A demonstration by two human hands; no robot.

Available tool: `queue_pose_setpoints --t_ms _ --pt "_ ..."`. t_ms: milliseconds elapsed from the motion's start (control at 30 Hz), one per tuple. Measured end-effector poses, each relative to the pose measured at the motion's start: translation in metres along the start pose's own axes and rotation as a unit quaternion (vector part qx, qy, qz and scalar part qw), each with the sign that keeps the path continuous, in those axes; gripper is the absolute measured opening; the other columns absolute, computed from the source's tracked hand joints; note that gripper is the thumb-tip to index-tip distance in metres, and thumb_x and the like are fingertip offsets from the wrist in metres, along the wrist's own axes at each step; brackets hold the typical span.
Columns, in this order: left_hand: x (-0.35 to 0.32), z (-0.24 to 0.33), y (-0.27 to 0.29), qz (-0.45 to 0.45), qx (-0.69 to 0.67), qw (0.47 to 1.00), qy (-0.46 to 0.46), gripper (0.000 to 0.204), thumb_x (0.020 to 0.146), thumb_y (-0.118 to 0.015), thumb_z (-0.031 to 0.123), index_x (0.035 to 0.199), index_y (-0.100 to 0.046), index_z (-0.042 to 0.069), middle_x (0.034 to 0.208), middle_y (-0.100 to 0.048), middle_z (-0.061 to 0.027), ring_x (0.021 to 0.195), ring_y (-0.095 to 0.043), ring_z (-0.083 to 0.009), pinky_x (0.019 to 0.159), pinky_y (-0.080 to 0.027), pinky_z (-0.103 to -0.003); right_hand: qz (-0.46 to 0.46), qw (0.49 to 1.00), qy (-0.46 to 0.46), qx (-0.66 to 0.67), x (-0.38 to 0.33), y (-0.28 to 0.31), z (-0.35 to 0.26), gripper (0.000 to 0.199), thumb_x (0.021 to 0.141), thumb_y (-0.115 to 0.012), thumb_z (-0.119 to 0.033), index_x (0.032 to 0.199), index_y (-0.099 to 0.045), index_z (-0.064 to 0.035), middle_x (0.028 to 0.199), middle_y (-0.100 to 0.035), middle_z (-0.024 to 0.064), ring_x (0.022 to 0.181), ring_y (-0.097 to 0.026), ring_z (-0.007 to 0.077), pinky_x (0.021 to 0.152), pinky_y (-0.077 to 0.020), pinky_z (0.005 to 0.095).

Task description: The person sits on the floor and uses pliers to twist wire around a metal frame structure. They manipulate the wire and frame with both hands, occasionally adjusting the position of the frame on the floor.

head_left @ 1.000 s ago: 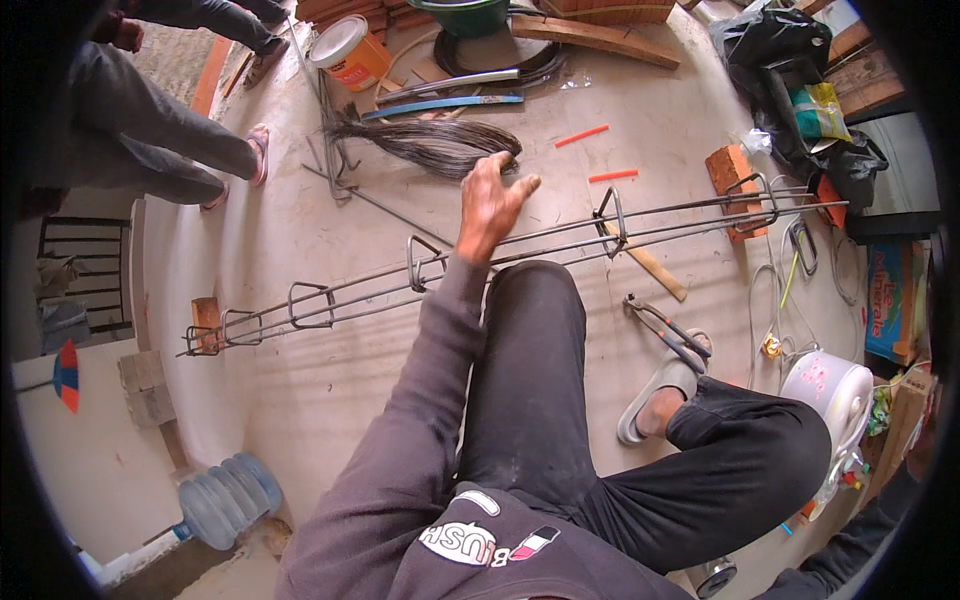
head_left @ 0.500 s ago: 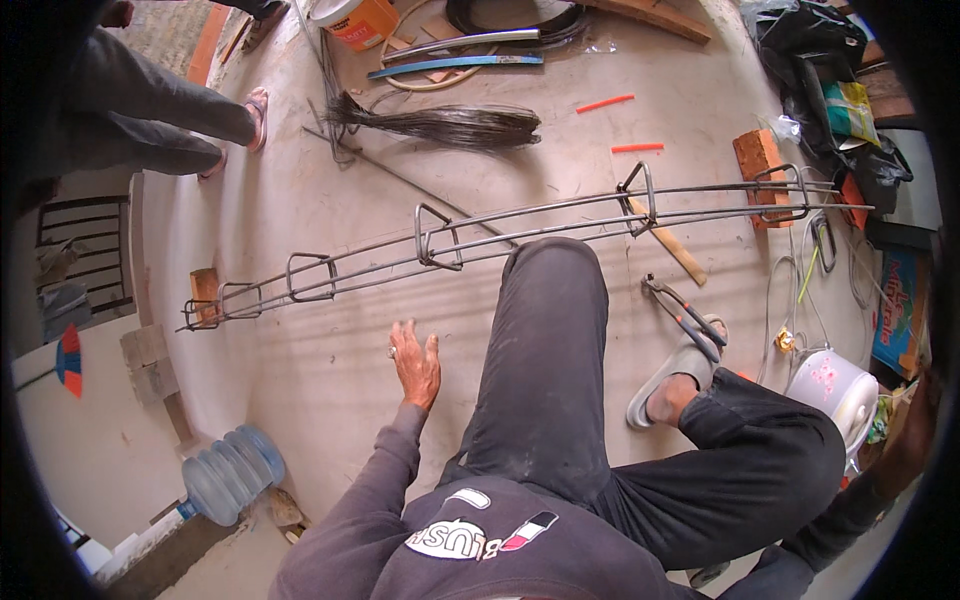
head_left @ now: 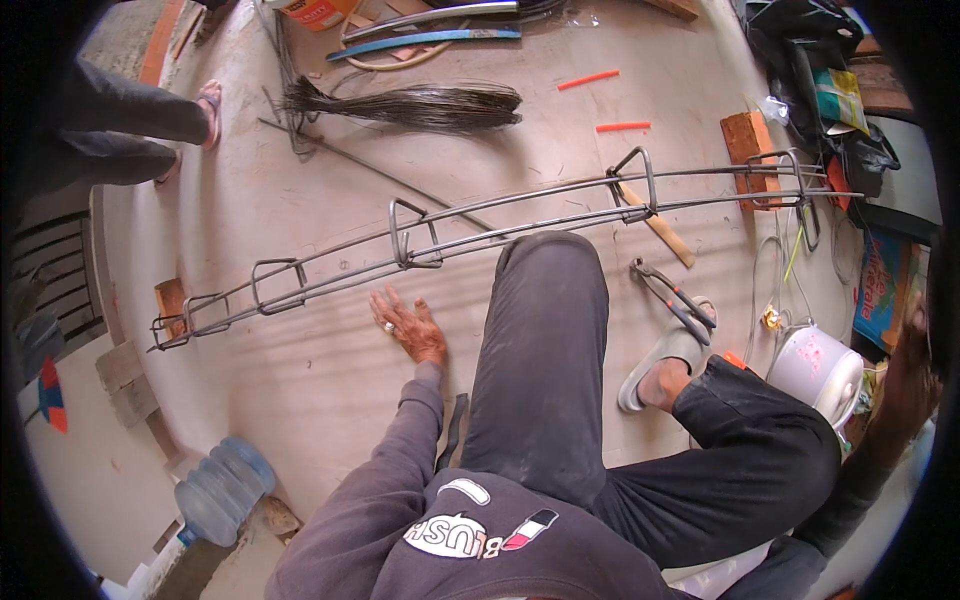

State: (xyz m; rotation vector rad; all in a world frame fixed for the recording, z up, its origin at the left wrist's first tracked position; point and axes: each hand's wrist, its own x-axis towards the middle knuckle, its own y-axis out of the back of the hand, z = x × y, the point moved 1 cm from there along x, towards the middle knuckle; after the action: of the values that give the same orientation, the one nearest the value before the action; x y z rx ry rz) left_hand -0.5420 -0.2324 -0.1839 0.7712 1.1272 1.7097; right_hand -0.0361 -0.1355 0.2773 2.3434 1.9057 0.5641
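Note:
A long, narrow cage of steel rebar [head_left: 480,212] crosses in front of me, with several square wire stirrups [head_left: 408,232] around its bars. Its left end is over one brick [head_left: 171,305], its right end over another brick [head_left: 748,150]. My left hand [head_left: 410,328] is open just on the near side of the cage, fingers apart, holding nothing; whether its palm rests on the floor I cannot tell. At the far right rim my right hand [head_left: 912,345] is raised, dark and partly cut off, its fingers unclear. Pincers [head_left: 672,298] with red-and-black handles lean against my sandalled foot.
Beyond the cage lie a bundle of thin tie wire [head_left: 410,106], two red sticks [head_left: 588,80] and a blue strip [head_left: 430,43]. A wooden slat [head_left: 660,228] passes under the cage. A water jug [head_left: 225,490] lies left; a white pot [head_left: 815,370] stands right. Another person's legs [head_left: 130,120] are upper left.
My left hand has moved up closer to the cage, its fingers now spread toward the upper left. My right hand has risen along the right rim. The whole view has shifted slightly.

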Motion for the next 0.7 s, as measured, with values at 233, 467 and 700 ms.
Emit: queue_pose_setpoints --t_ms 233,467,700 --pt "0.001 0.005 0.004 -0.017 0.031 0.999 0.011 0.068 0.104 -0.040 0.046 0.156 -0.022 0.006 0.163 -0.013 -0.0212 0.151 -0.008 -0.0410 0.123 -0.007 -0.055 -0.115 0.933 0.030 -0.339 0.036 -0.026 0.037 0.037 0.108 -0.045 -0.015 0.142 -0.050 -0.0030 0.127 -0.061 0.0082 0.087 -0.051 0.0061 0.086 -0.0447 0.0216" --pt "0.008 0.011 0.006 -0.036 0.037 0.999 0.013 0.067 0.101 -0.049 0.033 0.155 -0.023 0.001 0.163 -0.011 -0.0229 0.151 -0.005 -0.0428 0.122 -0.007 -0.057 -0.154 0.930 0.077 -0.326 0.080 -0.100 0.068 0.029 0.104 -0.052 -0.012 0.131 -0.061 -0.0041 0.118 -0.068 0.0080 0.082 -0.057 0.0076 0.075 -0.0501 0.0235" --pt "0.013 0.021 0.012 -0.068 0.041 0.996 0.040 0.063 0.100 -0.051 0.028 0.146 -0.029 -0.008 0.158 -0.014 -0.0290 0.150 -0.003 -0.0461 0.122 -0.005 -0.057 -0.203 0.885 0.078 -0.413 0.085 -0.113 0.065 0.027 0.101 -0.053 -0.003 0.125 -0.065 -0.0016 0.111 -0.071 0.0094 0.077 -0.060 0.0108 0.071 -0.0508 0.0252"
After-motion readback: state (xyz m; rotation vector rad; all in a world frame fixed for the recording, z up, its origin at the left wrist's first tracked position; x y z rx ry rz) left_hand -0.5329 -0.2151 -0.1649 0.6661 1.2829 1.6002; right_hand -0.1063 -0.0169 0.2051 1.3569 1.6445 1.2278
